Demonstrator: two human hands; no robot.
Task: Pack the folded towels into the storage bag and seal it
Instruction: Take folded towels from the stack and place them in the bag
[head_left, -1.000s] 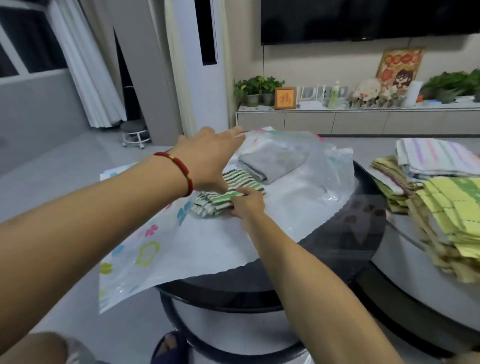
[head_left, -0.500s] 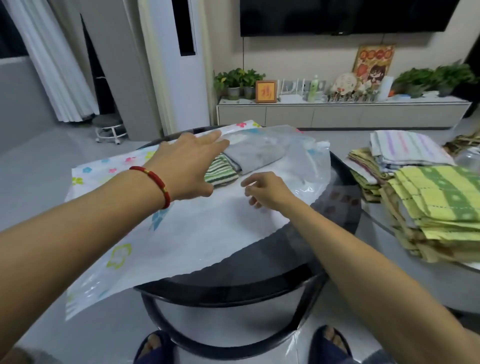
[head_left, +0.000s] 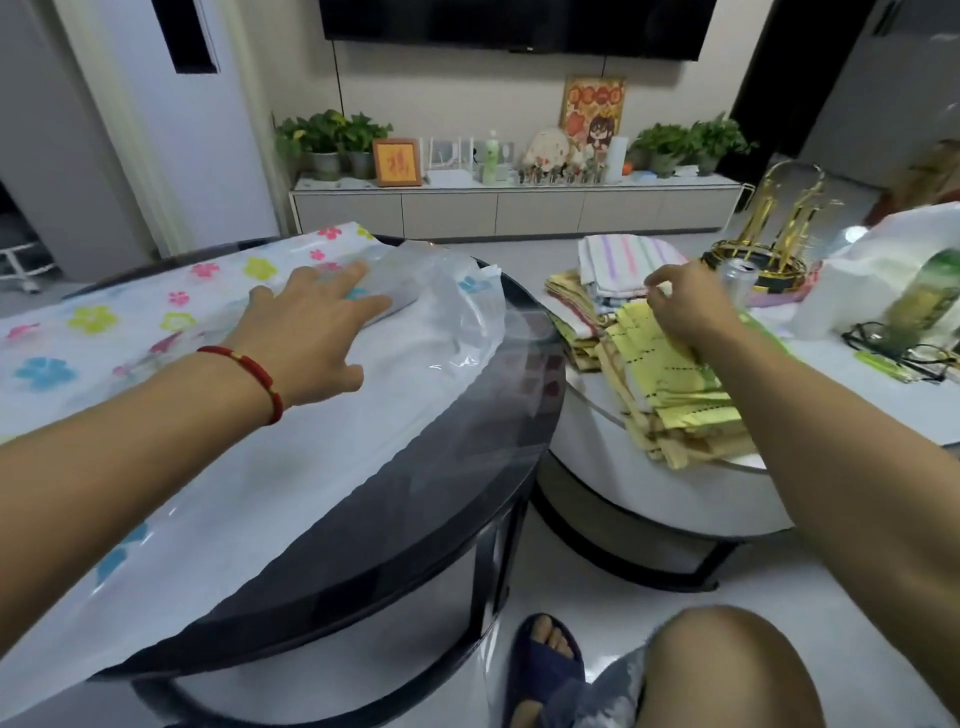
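The fingers (head_left: 358, 273) of the left hand (head_left: 306, 332) lie straight and a little spread, flat on top of the storage bag (head_left: 322, 431), pressing its clear upper layer down near the open mouth. A red bracelet (head_left: 249, 369) circles that wrist. The bag is spread across the dark round worktop (head_left: 498, 415), its flowered side running off to the left and its plain clear side hanging toward the near edge. Under the palm and fingertips a grey shape shows through the plastic; what it is cannot be made out clearly from here.

Over to the right, the right hand (head_left: 685, 306) reaches across the gap to the white worktop (head_left: 649, 488) beside it. Its fingers are curled downward at the top of the yellow-green folded towels (head_left: 670, 384), and whether they have actually caught hold of cloth cannot be told. Just behind that pile sits a striped pastel towel stack (head_left: 623, 260), touching more folded yellowish cloth beneath it. The towels lie well apart from the bag, on the other worktop.

A drink can (head_left: 737, 278) stands just past the right hand, next to a gold ornament (head_left: 779, 228) and a white plastic bag (head_left: 893, 270).
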